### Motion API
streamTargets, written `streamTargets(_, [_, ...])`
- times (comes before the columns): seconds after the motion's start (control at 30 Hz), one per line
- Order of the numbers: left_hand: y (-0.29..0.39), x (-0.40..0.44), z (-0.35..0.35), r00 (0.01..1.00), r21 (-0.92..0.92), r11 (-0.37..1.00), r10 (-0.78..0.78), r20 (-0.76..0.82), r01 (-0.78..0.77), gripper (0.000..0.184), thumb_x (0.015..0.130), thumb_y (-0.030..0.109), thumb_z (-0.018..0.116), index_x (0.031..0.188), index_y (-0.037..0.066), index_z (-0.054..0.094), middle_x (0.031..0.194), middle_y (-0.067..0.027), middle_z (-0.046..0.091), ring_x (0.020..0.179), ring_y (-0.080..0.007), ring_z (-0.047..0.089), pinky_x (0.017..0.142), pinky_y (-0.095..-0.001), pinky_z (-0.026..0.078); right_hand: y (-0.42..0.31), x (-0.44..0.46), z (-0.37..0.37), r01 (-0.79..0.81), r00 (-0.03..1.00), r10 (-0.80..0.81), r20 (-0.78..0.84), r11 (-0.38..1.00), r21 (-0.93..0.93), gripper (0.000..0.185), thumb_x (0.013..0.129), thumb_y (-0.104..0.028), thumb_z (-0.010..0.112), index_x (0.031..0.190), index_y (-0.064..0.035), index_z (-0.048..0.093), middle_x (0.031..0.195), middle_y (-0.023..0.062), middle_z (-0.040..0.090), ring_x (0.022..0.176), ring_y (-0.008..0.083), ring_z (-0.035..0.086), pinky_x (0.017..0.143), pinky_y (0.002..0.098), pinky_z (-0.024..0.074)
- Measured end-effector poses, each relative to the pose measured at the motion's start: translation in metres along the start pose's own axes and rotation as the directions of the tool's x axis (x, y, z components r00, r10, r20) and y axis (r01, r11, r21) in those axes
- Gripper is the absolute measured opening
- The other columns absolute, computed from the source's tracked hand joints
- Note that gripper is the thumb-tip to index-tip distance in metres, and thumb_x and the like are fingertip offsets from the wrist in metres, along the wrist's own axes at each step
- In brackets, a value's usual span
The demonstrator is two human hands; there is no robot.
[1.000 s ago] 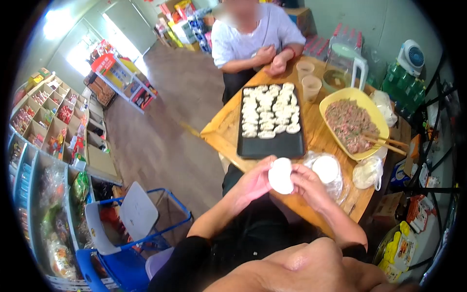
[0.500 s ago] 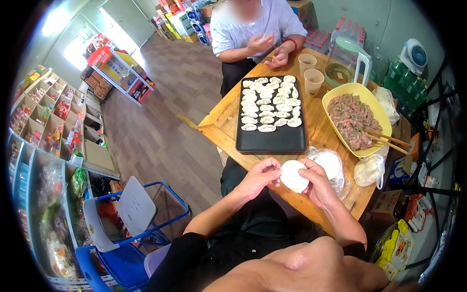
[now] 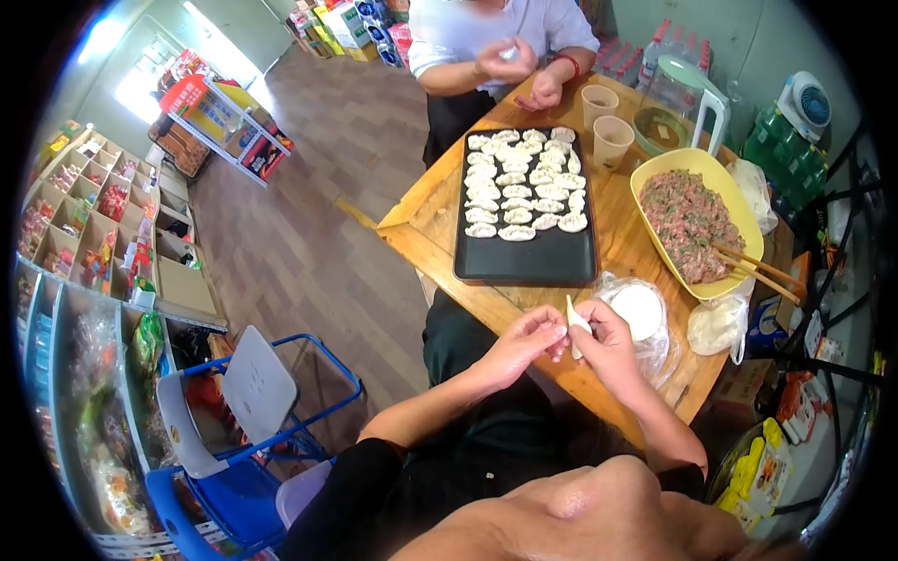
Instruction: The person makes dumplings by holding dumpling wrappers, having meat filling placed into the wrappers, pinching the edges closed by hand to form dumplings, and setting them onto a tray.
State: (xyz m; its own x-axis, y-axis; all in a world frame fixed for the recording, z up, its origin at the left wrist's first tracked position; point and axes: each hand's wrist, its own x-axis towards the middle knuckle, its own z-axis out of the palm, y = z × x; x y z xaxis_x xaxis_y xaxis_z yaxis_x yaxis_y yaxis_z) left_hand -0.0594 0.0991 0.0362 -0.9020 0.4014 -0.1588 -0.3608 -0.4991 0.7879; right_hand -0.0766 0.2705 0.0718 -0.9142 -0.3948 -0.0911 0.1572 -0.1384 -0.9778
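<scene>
My right hand (image 3: 606, 338) grips a round white dumpling wrapper (image 3: 574, 323), turned almost edge-on, between thumb and fingers. Close on its left is my left hand (image 3: 526, 344), fingers loosely curled and apart, with nothing seen in them. A stack of white wrappers (image 3: 640, 312) lies on clear plastic just right of my right hand. Beyond my hands, a black tray (image 3: 524, 260) carries rows of folded dumplings (image 3: 515, 191). The yellow bowl (image 3: 645, 234) at the right contains minced filling (image 3: 687, 220) with chopsticks (image 3: 762, 273) resting in it.
Across the wooden table (image 3: 421, 229) sits a person in a light shirt (image 3: 571, 28), both hands raised near the tray. Two paper cups (image 3: 613, 140) and a clear jug (image 3: 666, 122) stand behind the bowl. A bag of dough (image 3: 716, 323) lies at the right edge; a blue chair (image 3: 234, 486) stands left.
The wrapper has turned from face-on to edge-on in my right hand. My left fingers have come off its edge. The other person's hand has risen slightly; the view has shifted a little.
</scene>
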Motion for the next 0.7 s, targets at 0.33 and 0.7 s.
streamTargets(0.33, [0.007, -0.006, 0.002, 1.0, -0.191, 0.981, 0.03, 0.009, -0.027, 0.014, 0.095, 0.021, 0.061, 0.097, 0.008, 0.055, 0.094, -0.0028, 0.06, 0.079, -0.0105, 0.056, 0.075, -0.0251, 0.047, -0.003, -0.01, 0.005, 0.056, 0.991, -0.049, 0.125, 0.997, -0.054, 0.019, 0.092, 0.0, 0.056, 0.11, 0.0014, 0.054, 0.094, 0.0028, 0.048, 0.081, 0.0082, 0.055, 0.07, 0.0225, 0.0491])
streamTargets(0.7, [0.013, -0.008, 0.008, 0.997, -0.11, 0.991, 0.073, 0.006, -0.071, 0.015, 0.093, 0.019, 0.063, 0.095, 0.007, 0.054, 0.088, -0.0006, 0.056, 0.079, -0.0097, 0.055, 0.074, -0.0245, 0.046, -0.004, -0.008, 0.006, 0.122, 0.987, -0.108, 0.119, 0.985, -0.125, 0.008, 0.09, 0.001, 0.059, 0.096, 0.0012, 0.055, 0.092, 0.0037, 0.048, 0.08, 0.0091, 0.055, 0.07, 0.0223, 0.0476])
